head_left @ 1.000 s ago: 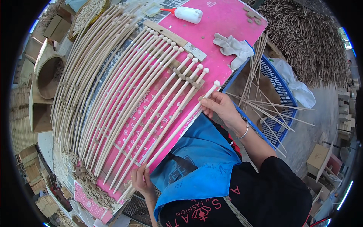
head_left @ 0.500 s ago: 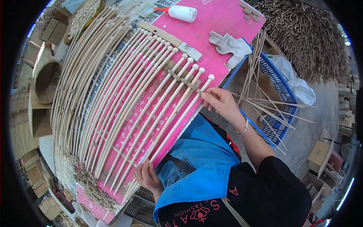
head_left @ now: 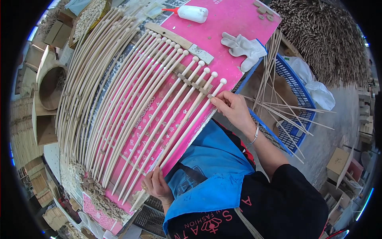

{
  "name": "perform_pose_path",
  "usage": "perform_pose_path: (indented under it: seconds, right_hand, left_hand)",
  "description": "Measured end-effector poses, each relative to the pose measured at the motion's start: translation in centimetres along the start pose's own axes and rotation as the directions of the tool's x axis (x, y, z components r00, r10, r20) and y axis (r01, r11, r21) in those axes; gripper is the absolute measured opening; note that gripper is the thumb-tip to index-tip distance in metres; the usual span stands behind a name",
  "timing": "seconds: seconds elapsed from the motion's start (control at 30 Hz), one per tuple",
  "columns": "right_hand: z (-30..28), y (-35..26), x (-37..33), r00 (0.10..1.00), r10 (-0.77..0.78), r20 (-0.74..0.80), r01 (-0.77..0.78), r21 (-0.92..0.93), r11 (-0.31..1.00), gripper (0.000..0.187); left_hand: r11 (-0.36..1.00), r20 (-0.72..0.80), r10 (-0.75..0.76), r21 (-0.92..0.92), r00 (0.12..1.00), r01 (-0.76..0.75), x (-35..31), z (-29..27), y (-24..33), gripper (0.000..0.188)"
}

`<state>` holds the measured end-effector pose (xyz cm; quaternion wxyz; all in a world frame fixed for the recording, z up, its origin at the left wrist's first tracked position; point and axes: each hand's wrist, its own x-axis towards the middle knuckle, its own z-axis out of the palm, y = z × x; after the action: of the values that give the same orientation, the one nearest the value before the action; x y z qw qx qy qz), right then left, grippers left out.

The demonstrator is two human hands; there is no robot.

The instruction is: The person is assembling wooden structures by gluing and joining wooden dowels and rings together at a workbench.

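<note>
A long pale wooden stick [head_left: 184, 136] with a white ball [head_left: 223, 81] on its far end lies slanted along the table's near edge. Below the ball, my right hand [head_left: 234, 111] pinches this stick between thumb and fingers, beside a small wooden crosspiece [head_left: 210, 96]. The fingers of my left hand [head_left: 158, 185] close on the stick's lower end. Similar ball-tipped sticks [head_left: 159, 89] lie side by side to the left, their tops against a wooden bar [head_left: 169, 35]. Small wooden pieces also sit across the nearest of them.
A white glove [head_left: 244, 49] and a white bottle with a red nozzle [head_left: 193, 14] lie on the pink table cover [head_left: 227, 20]. Loose sticks stick out of a blue basket [head_left: 292, 79] on the right. Small wooden rings [head_left: 97, 195] are heaped at the table's lower left.
The whole view has shifted slightly. Both hands keep hold of the same stick in nearly the same place.
</note>
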<state>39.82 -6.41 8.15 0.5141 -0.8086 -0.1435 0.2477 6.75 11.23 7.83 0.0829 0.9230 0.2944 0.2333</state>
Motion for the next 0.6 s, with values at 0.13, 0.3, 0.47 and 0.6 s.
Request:
perform_pose_path:
  seconds: [0.13, 0.3, 0.47, 0.6]
  right_hand:
    - [0.02, 0.11, 0.2, 1.0, -0.006, -0.001, 0.006, -0.017, 1.0, 0.032]
    - [0.19, 0.24, 0.22, 0.999, -0.043, -0.03, 0.041, -0.049, 0.998, 0.032]
    - [0.6, 0.11, 0.17, 0.997, -0.039, -0.068, 0.037, -0.028, 0.999, 0.035]
    - [0.7, 0.03, 0.15, 0.994, -0.062, -0.093, 0.054, -0.082, 0.995, 0.037]
  left_hand:
    - [1.0, 0.002, -0.011, -0.01, 1.0, 0.011, 0.06, 0.08, 0.12, 0.02]
    - [1.0, -0.011, -0.005, -0.001, 1.0, 0.005, 0.14, 0.14, 0.13, 0.019]
    - [1.0, -0.023, 0.002, 0.024, 1.0, -0.002, 0.06, 0.26, 0.35, 0.018]
    - [0.999, -0.007, 0.015, 0.044, 1.0, -0.015, -0.04, 0.29, 0.75, 0.017]
